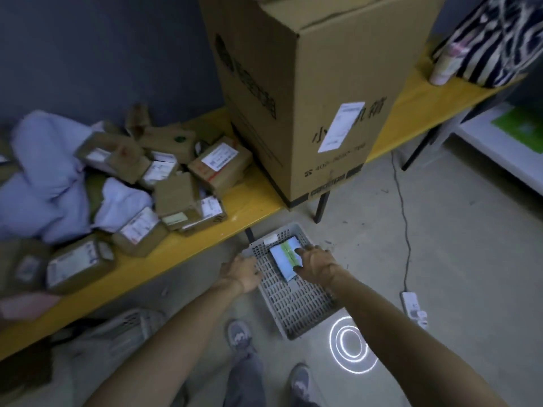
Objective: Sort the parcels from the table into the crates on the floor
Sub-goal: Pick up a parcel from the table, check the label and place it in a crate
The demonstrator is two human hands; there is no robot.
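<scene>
Here the right hand (316, 261) reaches down into the grey perforated crate (293, 301) on the floor, its fingers curled over the edge of a small flat parcel (283, 255), pale blue with a green band, which lies at the far end of the crate against the mesh bottom. The left hand (242, 271) rests at the crate's left rim, fingers bent over the edge as if steadying it; whether it truly clasps the rim is hard to tell. The parcel looks thin, light and fairly stiff, like a boxed or sleeved item, so a pinch across its narrow width should carry it without strain, and its smooth wrap may slide a little against the plastic. On the yellow table (258, 205) a heap of brown cardboard parcels (182, 174) waits among soft pale-blue poly mailers (50, 177); the boxes should be rigid and best taken by opposite faces, the mailers limp and better gathered by a fold. A tall carton (308, 92) stands beside the heap, near the table's front edge.
</scene>
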